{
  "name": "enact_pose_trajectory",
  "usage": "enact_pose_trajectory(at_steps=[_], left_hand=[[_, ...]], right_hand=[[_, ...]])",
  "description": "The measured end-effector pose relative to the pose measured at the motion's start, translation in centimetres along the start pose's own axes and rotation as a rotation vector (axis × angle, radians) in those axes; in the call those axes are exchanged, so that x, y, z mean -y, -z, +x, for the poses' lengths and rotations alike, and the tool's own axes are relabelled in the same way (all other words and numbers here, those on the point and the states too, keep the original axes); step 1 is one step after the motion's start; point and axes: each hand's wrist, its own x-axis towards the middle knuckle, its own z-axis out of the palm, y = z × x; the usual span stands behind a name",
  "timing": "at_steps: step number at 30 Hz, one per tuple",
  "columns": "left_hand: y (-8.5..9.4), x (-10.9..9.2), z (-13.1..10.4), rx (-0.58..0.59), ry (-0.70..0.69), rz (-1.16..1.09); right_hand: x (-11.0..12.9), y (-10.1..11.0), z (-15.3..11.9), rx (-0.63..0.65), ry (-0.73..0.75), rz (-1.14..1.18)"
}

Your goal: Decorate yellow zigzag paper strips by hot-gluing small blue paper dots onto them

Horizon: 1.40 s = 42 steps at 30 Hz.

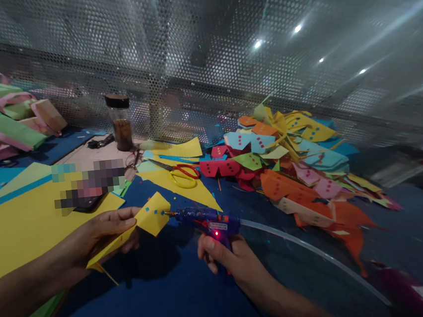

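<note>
My left hand [106, 233] pinches a folded yellow paper piece [153, 215] that carries a row of small blue squares. A thin yellow strip hangs from its lower end. My right hand [224, 257] is wrapped round the handle of a blue glue gun [206, 219] with a red light glowing on its side. The nozzle points left and meets or nearly meets the paper beside the blue squares; contact is hard to make out. From the back of the gun a long clear glue stick [313, 251] curves away to the lower right.
Scissors [179, 174] with red and yellow handles lie on yellow paper behind the gun. Colourful folded paper pieces [281, 181] pile up at right. A lidded jar [121, 122], a phone [91, 190] and yellow sheets [23, 226] are at left. A perforated metal panel [144, 85] stands behind.
</note>
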Motion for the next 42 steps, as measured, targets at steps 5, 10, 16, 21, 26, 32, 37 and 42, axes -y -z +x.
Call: enact_pose_trajectory(at_steps=[5, 10, 16, 21, 26, 32, 37, 42], left_hand=[[-0.2, -0.3, -0.2, 0.023, 0.021, 0.014], [-0.1, -0.2, 0.0, 0.039, 0.03, 0.012], [-0.2, -0.2, 0.0, 0.034, 0.048, 0.005], [-0.4, -0.4, -0.2, 0.04, 0.038, 0.031], [-0.6, -0.5, -0.4, -0.027, 0.033, 0.055], [-0.9, -0.6, -0.6, -0.182, 0.022, 0.127], [-1.4, -1.0, -0.7, -0.251, 0.015, 0.122], [-1.8, -1.3, -1.0, -0.293, -0.023, 0.121]], right_hand=[[0.2, 0.0, 0.0, 0.015, -0.009, 0.0], [0.3, 0.0, -0.1, 0.013, -0.007, 0.01], [0.0, 0.1, 0.0, 0.019, 0.005, -0.002], [0.3, 0.0, 0.0, 0.015, 0.001, 0.017], [0.4, 0.2, -0.1, -0.001, -0.024, 0.017], [0.2, 0.7, -0.5, -0.05, 0.008, -0.027], [0.4, 0.8, -1.1, -0.105, -0.019, -0.06], [0.6, 1.0, -1.3, -0.122, 0.034, -0.033]])
